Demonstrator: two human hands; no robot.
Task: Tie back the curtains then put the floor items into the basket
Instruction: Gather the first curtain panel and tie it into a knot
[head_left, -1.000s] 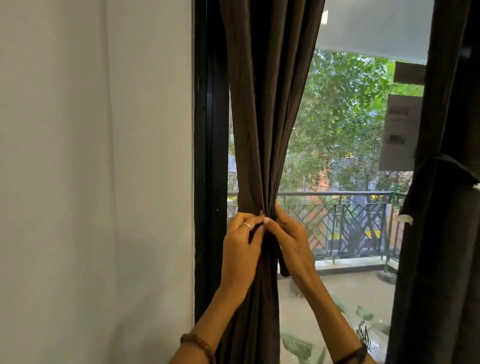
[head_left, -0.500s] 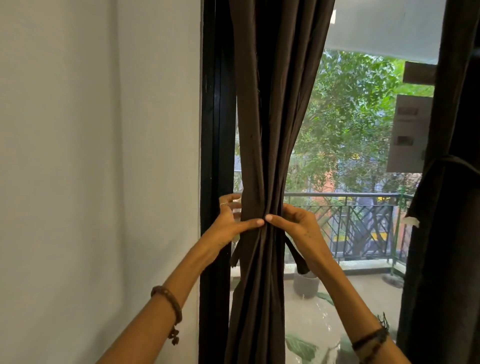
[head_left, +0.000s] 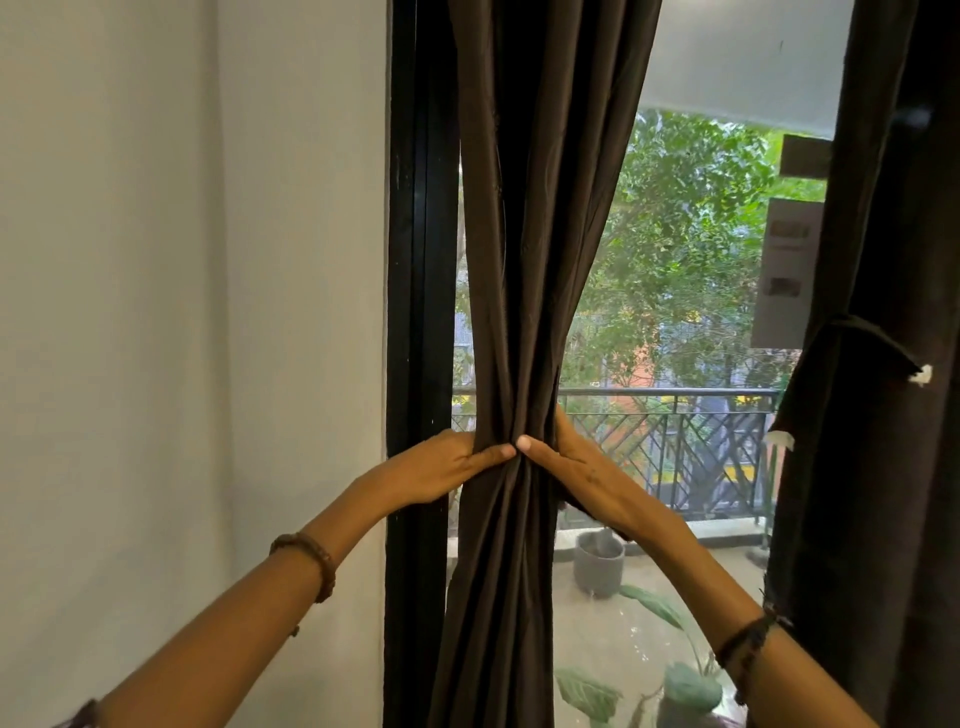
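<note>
A dark brown left curtain (head_left: 524, 260) hangs gathered into a narrow bunch in front of the window. My left hand (head_left: 447, 467) wraps round the bunch from the left, thumb in front and fingers hidden behind the cloth. My right hand (head_left: 576, 467) wraps round it from the right, thumb tip meeting the left thumb at the front. A dark strip of cloth shows under my right wrist. At the right edge the right curtain (head_left: 883, 467) hangs gathered, with a dark tie-back (head_left: 862, 332) round it. The floor items and the basket are out of view.
A white wall (head_left: 182, 312) fills the left side, beside the black window frame (head_left: 415, 312). Through the glass I see a balcony railing (head_left: 675, 441), a grey plant pot (head_left: 597, 564), large leaves and trees.
Both hands have spread from pinching at the front of the bunch to wrapping round its two sides. My arms have stretched out further and the view has shifted slightly right.
</note>
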